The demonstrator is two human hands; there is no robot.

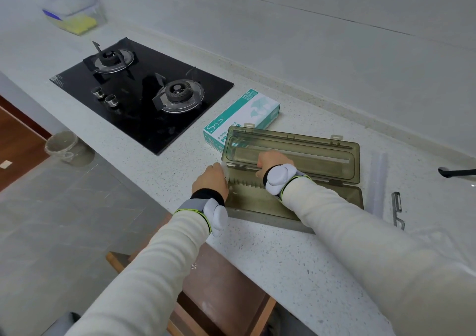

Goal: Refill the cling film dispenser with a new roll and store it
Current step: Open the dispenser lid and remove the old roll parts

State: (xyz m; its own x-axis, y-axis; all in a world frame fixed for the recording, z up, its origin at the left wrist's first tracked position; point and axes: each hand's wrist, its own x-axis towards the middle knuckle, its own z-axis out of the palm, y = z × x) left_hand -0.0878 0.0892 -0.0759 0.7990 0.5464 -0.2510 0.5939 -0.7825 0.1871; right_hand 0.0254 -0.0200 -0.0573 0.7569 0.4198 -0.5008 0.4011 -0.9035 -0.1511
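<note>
The cling film dispenser (322,196), a smoky green see-through box, lies on the counter with its lid (309,152) swung back and standing open. My left hand (210,181) is at the box's left end, its fingers closed on a clear, film-like piece (223,168). My right hand (270,161) reaches into the box near the hinge line with its fingers curled down; what they hold is hidden. A row of teeth (244,183) shows in the base between my hands. A clear tube-like roll (377,181) lies on the counter to the right of the box.
A teal glove box (242,115) stands just behind the dispenser. A black two-burner gas hob (141,96) sits to the left. A metal bracket (398,210) lies at the right, near a black handle (456,172). A clear container (74,13) stands far back left. The counter edge runs below my wrists.
</note>
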